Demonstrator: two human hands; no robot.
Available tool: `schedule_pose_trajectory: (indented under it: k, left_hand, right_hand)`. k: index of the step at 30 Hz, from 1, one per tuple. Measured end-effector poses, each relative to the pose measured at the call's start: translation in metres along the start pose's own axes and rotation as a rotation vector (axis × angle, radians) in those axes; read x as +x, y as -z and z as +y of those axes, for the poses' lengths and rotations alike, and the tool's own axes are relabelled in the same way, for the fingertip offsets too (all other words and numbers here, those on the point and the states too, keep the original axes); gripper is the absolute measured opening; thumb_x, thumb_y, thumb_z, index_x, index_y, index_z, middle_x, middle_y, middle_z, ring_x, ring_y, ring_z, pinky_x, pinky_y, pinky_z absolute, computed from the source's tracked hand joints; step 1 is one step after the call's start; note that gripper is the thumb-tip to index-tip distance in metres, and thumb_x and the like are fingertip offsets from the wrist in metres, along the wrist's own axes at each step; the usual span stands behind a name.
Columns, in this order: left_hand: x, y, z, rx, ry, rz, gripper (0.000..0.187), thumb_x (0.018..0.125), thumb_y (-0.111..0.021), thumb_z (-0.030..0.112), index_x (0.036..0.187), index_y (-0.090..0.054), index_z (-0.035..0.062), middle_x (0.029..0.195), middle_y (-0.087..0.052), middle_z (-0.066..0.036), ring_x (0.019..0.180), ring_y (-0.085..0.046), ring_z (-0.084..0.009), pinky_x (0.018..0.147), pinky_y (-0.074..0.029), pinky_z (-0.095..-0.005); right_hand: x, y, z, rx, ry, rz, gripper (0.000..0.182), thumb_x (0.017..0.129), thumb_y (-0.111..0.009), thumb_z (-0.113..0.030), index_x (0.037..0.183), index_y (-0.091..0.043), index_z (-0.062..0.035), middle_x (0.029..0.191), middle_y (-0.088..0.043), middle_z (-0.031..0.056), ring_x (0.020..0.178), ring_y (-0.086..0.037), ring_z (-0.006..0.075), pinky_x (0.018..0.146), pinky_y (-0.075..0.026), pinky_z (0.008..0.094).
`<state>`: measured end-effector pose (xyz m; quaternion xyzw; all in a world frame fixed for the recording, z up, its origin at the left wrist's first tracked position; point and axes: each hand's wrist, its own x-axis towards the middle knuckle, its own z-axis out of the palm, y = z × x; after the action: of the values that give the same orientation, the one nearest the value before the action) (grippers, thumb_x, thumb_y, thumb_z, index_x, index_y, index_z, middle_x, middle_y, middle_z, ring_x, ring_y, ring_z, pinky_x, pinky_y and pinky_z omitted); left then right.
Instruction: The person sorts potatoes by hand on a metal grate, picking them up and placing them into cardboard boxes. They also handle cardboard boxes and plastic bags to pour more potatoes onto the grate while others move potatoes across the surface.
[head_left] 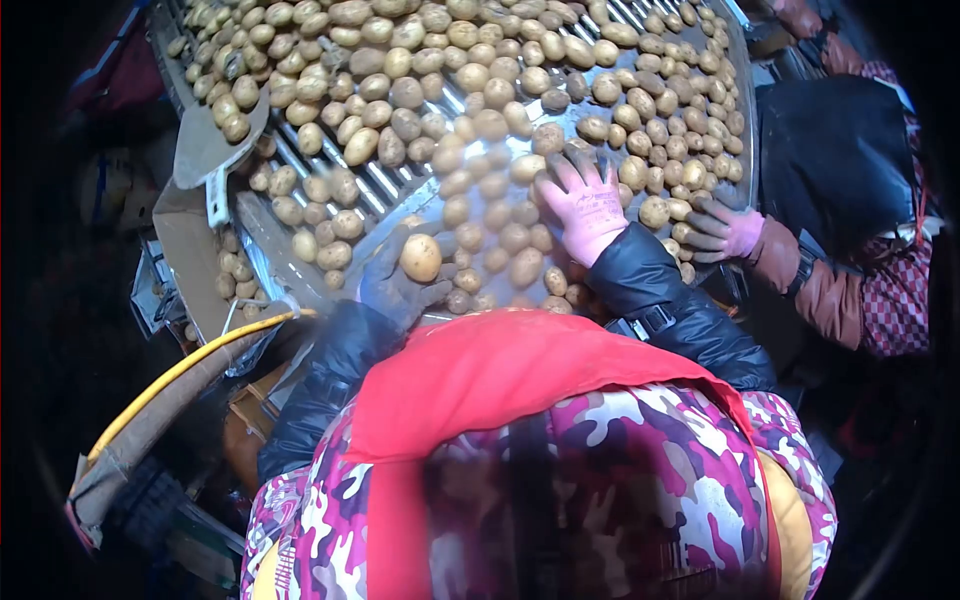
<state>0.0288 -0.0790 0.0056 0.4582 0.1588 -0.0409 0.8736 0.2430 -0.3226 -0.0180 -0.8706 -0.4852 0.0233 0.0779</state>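
My left hand (396, 288), in a dark dirty glove, is at the lower left of the sorting surface, with a round yellow potato (421, 257) resting against its fingers. My right hand (583, 205) wears a pink glove with dark fingertips. Its fingers are spread over the surface among the potatoes, and nothing shows in its grip. Between my hands lie many loose potatoes (526, 267), partly blurred. More potatoes (361, 146) cover the metal bars above.
A co-worker's gloved hand (724, 228) touches potatoes at the right edge. A grey scoop (217, 150) lies at the left, over a cardboard box (190, 240) with potatoes beside it. A yellow-edged curved bar (185, 367) rises at the lower left.
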Motion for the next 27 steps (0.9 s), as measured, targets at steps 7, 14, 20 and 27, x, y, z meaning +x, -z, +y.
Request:
schedule_pose_trajectory:
  k: [7,14,20,27]
  left_hand:
    - [-0.012,-0.007,0.018,-0.247,0.153,0.213,0.062,0.100,-0.071,0.007,0.154,-0.041,0.0089,0.140,-0.059,-0.016,0.124,-0.064,-0.0312,0.094,-0.062,-0.0443]
    - [-0.090,0.042,-0.009,-0.024,0.040,0.289,0.054,0.091,-0.080,0.006,0.140,-0.058,0.0097,0.122,-0.067,-0.012,0.112,-0.070,-0.0242,0.086,-0.063,-0.0389]
    - [-0.186,0.096,0.020,-0.318,0.021,0.707,0.053,0.106,-0.054,0.048,0.138,-0.060,0.0057,0.116,-0.072,-0.020,0.093,-0.075,-0.0298,0.070,-0.066,-0.0391]
    - [-0.228,0.085,0.070,-0.487,-0.248,0.903,0.060,0.110,-0.040,0.049,0.145,-0.056,0.0032,0.136,-0.066,-0.028,0.107,-0.073,-0.0387,0.055,-0.063,-0.0262]
  right_hand:
    - [0.014,-0.016,-0.005,-0.166,0.090,0.022,0.044,0.079,-0.069,-0.021,0.122,-0.067,-0.0154,0.141,-0.057,0.0142,0.140,-0.048,0.0366,0.116,-0.033,0.0620]
    - [0.006,-0.014,-0.004,0.262,-0.089,0.196,0.047,0.081,-0.080,-0.028,0.121,-0.070,-0.0069,0.125,-0.067,0.0198,0.122,-0.061,0.0415,0.108,-0.046,0.0495]
    - [0.003,0.008,-0.032,0.661,-0.049,0.074,0.054,0.088,-0.074,-0.003,0.141,-0.064,-0.0077,0.132,-0.069,0.0174,0.123,-0.066,0.0343,0.105,-0.052,0.0414]
    - [0.025,0.010,-0.083,0.695,0.237,-0.083,0.055,0.088,-0.076,-0.004,0.141,-0.064,-0.0070,0.132,-0.070,0.0159,0.124,-0.067,0.0324,0.105,-0.052,0.0403]
